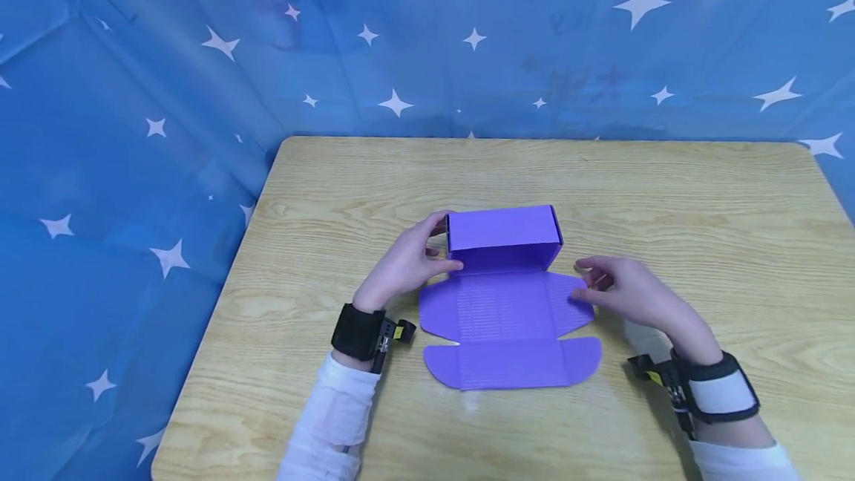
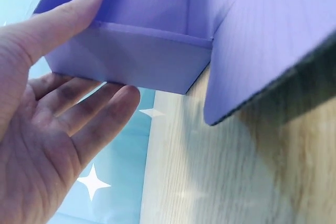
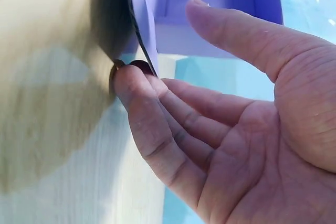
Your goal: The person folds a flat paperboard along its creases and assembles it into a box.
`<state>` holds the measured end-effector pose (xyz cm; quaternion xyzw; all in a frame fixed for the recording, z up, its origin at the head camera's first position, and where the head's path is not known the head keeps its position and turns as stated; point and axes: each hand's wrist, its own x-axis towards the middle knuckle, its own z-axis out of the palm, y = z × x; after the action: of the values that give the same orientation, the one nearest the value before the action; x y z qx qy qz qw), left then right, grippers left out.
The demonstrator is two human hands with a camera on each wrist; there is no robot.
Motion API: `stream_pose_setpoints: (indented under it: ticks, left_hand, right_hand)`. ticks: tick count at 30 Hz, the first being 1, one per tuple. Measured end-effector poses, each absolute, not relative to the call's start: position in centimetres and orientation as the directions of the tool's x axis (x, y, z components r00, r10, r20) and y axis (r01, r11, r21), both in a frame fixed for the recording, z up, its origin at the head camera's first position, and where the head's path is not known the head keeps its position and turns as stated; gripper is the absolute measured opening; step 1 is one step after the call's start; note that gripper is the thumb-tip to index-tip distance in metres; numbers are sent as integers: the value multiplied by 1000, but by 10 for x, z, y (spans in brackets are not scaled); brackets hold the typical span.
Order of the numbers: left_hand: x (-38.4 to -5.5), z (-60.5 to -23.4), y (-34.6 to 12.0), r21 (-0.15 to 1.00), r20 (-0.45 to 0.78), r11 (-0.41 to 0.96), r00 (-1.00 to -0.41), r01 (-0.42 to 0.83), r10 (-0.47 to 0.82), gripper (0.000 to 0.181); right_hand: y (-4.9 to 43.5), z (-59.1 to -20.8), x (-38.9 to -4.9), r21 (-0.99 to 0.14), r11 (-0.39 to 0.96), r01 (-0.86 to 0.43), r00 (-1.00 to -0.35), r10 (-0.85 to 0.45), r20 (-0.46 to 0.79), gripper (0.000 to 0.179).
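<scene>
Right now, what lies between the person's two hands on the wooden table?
In the head view, the purple cardboard box lies between the left hand and right hand: its folded-up part by the left, flat flaps by the right.

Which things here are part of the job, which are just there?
In use:
- purple box, half folded, lid panel lying flat
- left hand, thumb and fingers against its left end
- right hand, fingertips at the right side flap

Just there:
- wooden table
- blue star backdrop
</scene>
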<state>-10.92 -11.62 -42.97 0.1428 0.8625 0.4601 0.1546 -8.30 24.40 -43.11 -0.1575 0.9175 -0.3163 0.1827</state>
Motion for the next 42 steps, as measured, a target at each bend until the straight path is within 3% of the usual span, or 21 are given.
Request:
stream_pose_setpoints:
  ticks: [4,10,19,33,42]
  left_hand:
    - [-108,-429,-115,831,-122,544,-915,118,386,82]
    - [-110,-419,-115,788,-95,586,-904,187,417,97]
    - [-109,-407,-109,712,1,621,-885,328,466,63]
    - [-82,-403,-92,674,26,702,-957,229,288,64]
    - [-93,-394,-92,702,-37,689,-956,181,290,66]
  right_hand:
    - [242,-432,-79,-650,743,-160,-885,-399,-238,49]
    - [241,-434,-79,-651,743,-153,-891,-389,-235,42]
    - [243,-432,-99,-613,767,-190,-873,-417,-252,40]
    - [238,-419,-147,-548,803,-233,-836,-454,-310,35]
    - [251,-423,-136,-580,792,-191,-885,-395,-248,45]
